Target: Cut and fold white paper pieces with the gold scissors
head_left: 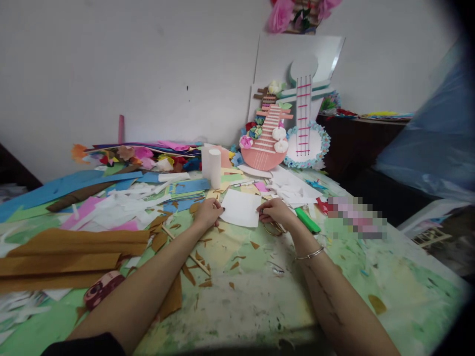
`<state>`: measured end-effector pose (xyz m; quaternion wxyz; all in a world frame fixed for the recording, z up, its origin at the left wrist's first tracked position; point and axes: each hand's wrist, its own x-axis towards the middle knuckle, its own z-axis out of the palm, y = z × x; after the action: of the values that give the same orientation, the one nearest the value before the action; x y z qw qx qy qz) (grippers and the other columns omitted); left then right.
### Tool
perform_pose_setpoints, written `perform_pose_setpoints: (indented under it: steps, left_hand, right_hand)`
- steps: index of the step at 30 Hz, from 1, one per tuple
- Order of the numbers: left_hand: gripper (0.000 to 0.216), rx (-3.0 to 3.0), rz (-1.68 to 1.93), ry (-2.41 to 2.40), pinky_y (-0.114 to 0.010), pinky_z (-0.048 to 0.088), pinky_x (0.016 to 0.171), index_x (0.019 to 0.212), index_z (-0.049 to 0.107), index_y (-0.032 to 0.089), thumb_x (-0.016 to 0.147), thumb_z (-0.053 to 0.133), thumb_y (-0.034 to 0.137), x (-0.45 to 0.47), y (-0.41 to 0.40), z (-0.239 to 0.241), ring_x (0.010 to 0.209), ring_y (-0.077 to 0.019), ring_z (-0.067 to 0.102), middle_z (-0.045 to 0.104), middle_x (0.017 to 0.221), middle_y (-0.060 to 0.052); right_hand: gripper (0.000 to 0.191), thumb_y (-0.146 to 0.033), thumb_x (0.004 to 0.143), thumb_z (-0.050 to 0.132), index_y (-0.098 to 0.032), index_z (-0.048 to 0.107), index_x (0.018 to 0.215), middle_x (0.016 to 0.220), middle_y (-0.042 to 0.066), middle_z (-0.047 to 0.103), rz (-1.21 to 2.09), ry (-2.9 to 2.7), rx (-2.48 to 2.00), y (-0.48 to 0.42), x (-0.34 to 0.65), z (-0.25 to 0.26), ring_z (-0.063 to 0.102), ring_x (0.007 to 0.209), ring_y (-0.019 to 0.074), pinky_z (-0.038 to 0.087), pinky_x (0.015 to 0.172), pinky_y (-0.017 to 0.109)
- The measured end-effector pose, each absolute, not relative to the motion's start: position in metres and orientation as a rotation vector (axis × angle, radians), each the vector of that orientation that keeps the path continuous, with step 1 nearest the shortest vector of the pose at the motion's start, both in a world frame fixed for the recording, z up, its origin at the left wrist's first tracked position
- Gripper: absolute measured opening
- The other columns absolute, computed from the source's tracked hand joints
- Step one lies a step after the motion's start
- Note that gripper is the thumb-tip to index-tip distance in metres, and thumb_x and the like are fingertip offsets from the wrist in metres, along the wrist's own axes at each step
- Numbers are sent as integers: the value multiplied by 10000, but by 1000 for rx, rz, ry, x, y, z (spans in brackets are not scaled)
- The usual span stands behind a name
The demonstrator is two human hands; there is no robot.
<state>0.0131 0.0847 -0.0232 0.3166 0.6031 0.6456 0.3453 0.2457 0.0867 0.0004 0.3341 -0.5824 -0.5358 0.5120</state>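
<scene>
A squarish sheet of white paper is spread between my hands over the middle of the table. My left hand is closed, pinching the sheet's left edge between thumb and fingers. At the opposite edge, my right hand is also closed on the paper. Gold-handled scissors show just under my right palm; whether those fingers also hold them I cannot tell. Beside my right wrist lies a bright green object. Just behind the sheet stands a white paper roll, upright.
Folded brown paper and a dark red roundish item lie left of my left forearm. A thin wooden stick rests among brown scraps. White offcuts are heaped at left. Paper-flowered instrument models lean at the back wall.
</scene>
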Motion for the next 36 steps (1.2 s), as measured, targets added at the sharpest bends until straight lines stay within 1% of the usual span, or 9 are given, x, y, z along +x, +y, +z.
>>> perform_pose_setpoints:
  steps: [4, 8, 13, 17, 21, 25, 30, 33, 36]
  left_hand:
    - [108, 1550, 917, 1665, -183, 290, 374, 677, 506, 186, 711, 599, 145, 13, 85, -23, 294, -115, 484, 467, 341, 81]
    - [103, 1480, 924, 1602, -172, 301, 363, 681, 510, 180, 721, 595, 140, 13, 82, -19, 304, -115, 502, 477, 330, 72]
    - [82, 1356, 873, 1456, -186, 424, 396, 688, 562, 145, 711, 635, 172, 3, 81, -13, 398, -139, 596, 583, 427, 2]
    - [156, 1257, 806, 1262, -235, 558, 585, 787, 645, 103, 655, 698, 168, -15, 83, -12, 649, -197, 697, 694, 653, -91]
    - [311, 1149, 733, 1001, -233, 567, 722, 868, 682, 99, 566, 754, 85, -33, 87, -14, 832, -208, 694, 725, 840, -121]
    - [367, 1147, 732, 979, -212, 560, 720, 940, 679, 99, 584, 769, 91, -35, 89, -17, 789, -172, 695, 733, 870, -125]
    - [143, 974, 975, 1055, -206, 575, 661, 772, 674, 63, 647, 738, 91, -24, 87, -16, 715, -172, 700, 727, 774, -133]
    - [118, 925, 1065, 1030, -218, 583, 645, 758, 667, 59, 659, 728, 80, -20, 85, -12, 723, -193, 705, 724, 784, -155]
    - [117, 904, 1139, 989, -232, 587, 627, 763, 670, 60, 662, 721, 88, -19, 82, -7, 738, -220, 708, 724, 789, -164]
  right_hand:
    - [321, -3, 604, 551, -128, 707, 855, 621, 44, 684, 1509, -1537, -1416, 76, 254, 13, 664, 575, 148, 540, 526, 210]
    - [452, -48, 576, 564, -152, 691, 997, 783, 61, 724, 1739, -1807, -1253, 72, 259, 18, 669, 577, 146, 515, 495, 199]
    - [366, -38, 542, 546, -132, 707, 857, 770, 64, 726, 1607, -1793, -1356, 79, 253, 9, 658, 536, 142, 458, 422, 163]
    - [239, -39, 552, 573, -130, 699, 734, 674, 46, 714, 1507, -1762, -1396, 80, 247, 4, 639, 490, 134, 434, 399, 159]
    - [112, -47, 557, 648, -126, 668, 633, 538, 23, 668, 1363, -1678, -1383, 80, 244, 1, 608, 445, 126, 415, 376, 152]
    - [109, -106, 580, 717, -141, 620, 612, 514, 9, 651, 1313, -1559, -1356, 81, 243, 1, 620, 466, 129, 445, 392, 155]
    - [161, -139, 626, 730, -150, 575, 666, 628, 32, 689, 1346, -1353, -1267, 82, 241, 4, 679, 577, 146, 541, 515, 180]
    - [165, -120, 623, 741, -134, 587, 679, 680, 72, 703, 1408, -1170, -1139, 80, 239, 7, 694, 625, 160, 564, 559, 187]
    - [184, -112, 596, 766, -131, 593, 656, 672, 68, 697, 1429, -1077, -1037, 79, 237, 9, 700, 649, 172, 581, 601, 199]
